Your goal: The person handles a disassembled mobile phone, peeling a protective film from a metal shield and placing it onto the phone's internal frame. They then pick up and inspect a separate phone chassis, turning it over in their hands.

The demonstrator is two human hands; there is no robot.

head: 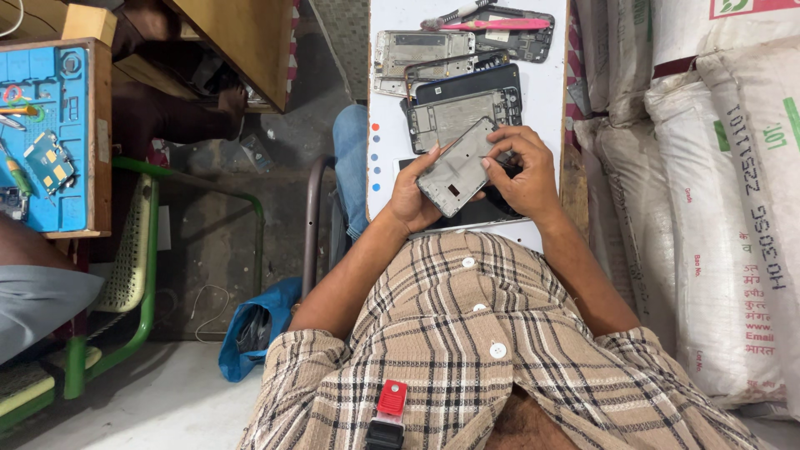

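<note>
Inspector: Fingers of the left hand (414, 196) are curling narrowly round the lower left edge of a grey phone mid-frame (461, 167), cradling it from beneath, tilted.

Clerk: And the other side?

Inspector: The right hand (523, 171) is pinching at the frame's right edge, thumb and fingertips closed tight on it or on some small part there; which of the two is too small to tell. The frame is being held just above the white worktop (383, 100), over a dark phone panel (479, 212) lying flat.

Clerk: Step in hand?

Inspector: Judging by the grip, stripping or fitting work at that edge is proceeding. The next move is calling for a steady left hold and fine fingertip work on the right.

Clerk: Surroundings?

Inspector: Far left, a blue repair mat (46, 133) with tools is sitting on a wooden bench. Beyond the hands, more bare phone frames (421, 54) and a pink-handled tool (492, 23). Right, white sacks (733, 208) are standing stacked.
</note>
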